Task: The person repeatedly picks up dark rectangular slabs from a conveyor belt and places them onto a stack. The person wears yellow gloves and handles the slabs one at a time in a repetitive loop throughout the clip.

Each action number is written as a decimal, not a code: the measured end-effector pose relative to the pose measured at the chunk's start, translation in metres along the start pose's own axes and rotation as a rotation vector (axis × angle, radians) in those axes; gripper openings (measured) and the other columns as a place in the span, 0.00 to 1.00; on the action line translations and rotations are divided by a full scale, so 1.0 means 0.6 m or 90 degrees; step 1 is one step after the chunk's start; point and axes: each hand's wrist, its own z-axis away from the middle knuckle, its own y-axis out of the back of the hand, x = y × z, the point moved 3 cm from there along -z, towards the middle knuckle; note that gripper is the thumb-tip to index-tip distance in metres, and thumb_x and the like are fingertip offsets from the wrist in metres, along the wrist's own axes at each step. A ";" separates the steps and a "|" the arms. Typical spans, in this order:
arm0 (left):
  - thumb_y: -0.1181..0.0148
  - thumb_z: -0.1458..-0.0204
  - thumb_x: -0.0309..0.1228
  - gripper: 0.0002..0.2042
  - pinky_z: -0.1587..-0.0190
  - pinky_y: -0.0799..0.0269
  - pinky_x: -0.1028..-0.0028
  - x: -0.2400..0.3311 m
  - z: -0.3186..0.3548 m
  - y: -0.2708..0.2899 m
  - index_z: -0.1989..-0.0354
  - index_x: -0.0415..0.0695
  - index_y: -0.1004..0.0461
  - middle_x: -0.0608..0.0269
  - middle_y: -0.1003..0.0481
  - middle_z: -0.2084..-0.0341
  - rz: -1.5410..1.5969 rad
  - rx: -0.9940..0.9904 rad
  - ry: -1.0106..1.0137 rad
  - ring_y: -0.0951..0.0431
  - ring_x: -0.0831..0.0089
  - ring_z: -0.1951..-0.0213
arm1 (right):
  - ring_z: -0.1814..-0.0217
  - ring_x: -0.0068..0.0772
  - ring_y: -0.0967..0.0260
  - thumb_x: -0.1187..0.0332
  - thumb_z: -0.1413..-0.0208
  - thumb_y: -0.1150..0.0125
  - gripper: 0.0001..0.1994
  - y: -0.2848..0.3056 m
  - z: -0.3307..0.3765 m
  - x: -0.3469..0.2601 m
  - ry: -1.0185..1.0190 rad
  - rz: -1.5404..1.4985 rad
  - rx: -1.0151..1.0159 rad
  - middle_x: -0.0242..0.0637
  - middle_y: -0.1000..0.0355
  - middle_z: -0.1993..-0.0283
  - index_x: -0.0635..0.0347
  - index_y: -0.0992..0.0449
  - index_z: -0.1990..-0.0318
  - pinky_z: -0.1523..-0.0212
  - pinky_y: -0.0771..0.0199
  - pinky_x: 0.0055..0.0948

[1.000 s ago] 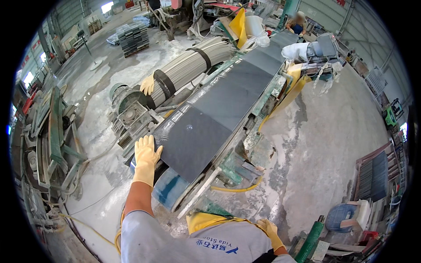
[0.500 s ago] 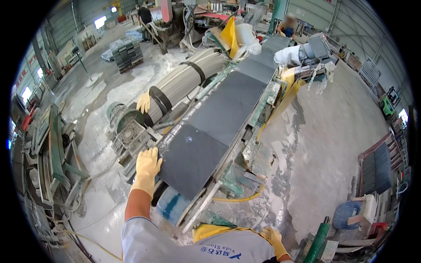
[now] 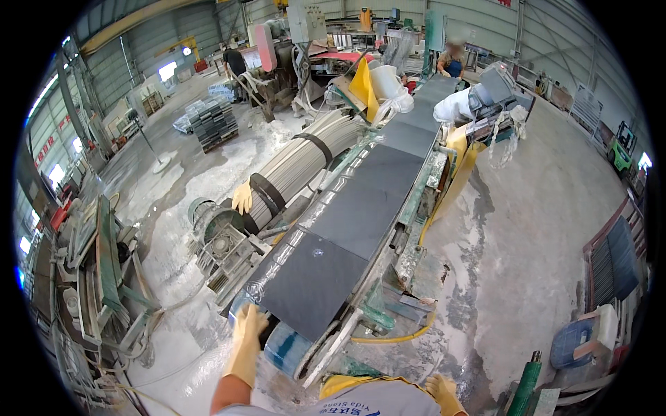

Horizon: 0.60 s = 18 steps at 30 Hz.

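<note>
A dark grey stone slab (image 3: 316, 281) lies at the near end of a long conveyor (image 3: 416, 229), with more slabs (image 3: 368, 201) in line behind it. My left hand (image 3: 248, 327), in a yellow glove, rests with fingers spread against the slab's near left corner, above the blue end roller (image 3: 288, 347). My right hand (image 3: 444, 392), also in a yellow glove, hangs low by my yellow apron at the bottom edge. Its fingers are loosely bent and nothing is in it.
A ribbed roll with black straps (image 3: 298, 166) and a motor (image 3: 222, 239) stand left of the conveyor, with a loose yellow glove (image 3: 241, 197) on them. A person in white (image 3: 458, 107) bends over the far end. A slab pallet (image 3: 211, 121) sits back left. The wet floor has a green cylinder (image 3: 524, 385).
My left hand slid from lying flat on the slab's near left part down to its near corner. The view tilted up, showing more of the hall.
</note>
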 end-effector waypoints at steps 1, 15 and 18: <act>0.40 0.37 0.37 0.26 0.55 0.17 0.61 -0.008 0.039 -0.047 0.35 0.39 0.37 0.52 0.27 0.41 0.468 -0.047 0.330 0.20 0.50 0.50 | 0.46 0.67 0.27 0.48 0.36 0.54 0.31 -0.021 0.003 0.006 0.066 0.176 0.185 0.66 0.29 0.43 0.75 0.31 0.44 0.48 0.21 0.54; 0.65 0.26 0.38 0.26 0.25 0.52 0.69 0.061 0.101 -0.117 0.27 0.36 0.44 0.49 0.39 0.27 0.566 0.008 0.400 0.45 0.63 0.24 | 0.58 0.62 0.34 0.57 0.40 0.49 0.22 -0.015 -0.019 0.017 0.126 0.013 -0.053 0.60 0.31 0.56 0.72 0.29 0.51 0.58 0.34 0.55; 0.57 0.28 0.41 0.16 0.42 0.31 0.74 -0.048 0.048 -0.130 0.45 0.42 0.32 0.61 0.27 0.47 0.562 0.016 0.396 0.30 0.71 0.44 | 0.44 0.74 0.36 0.42 0.43 0.58 0.37 0.065 -0.038 0.020 0.151 0.028 -0.069 0.64 0.31 0.46 0.72 0.34 0.42 0.40 0.34 0.64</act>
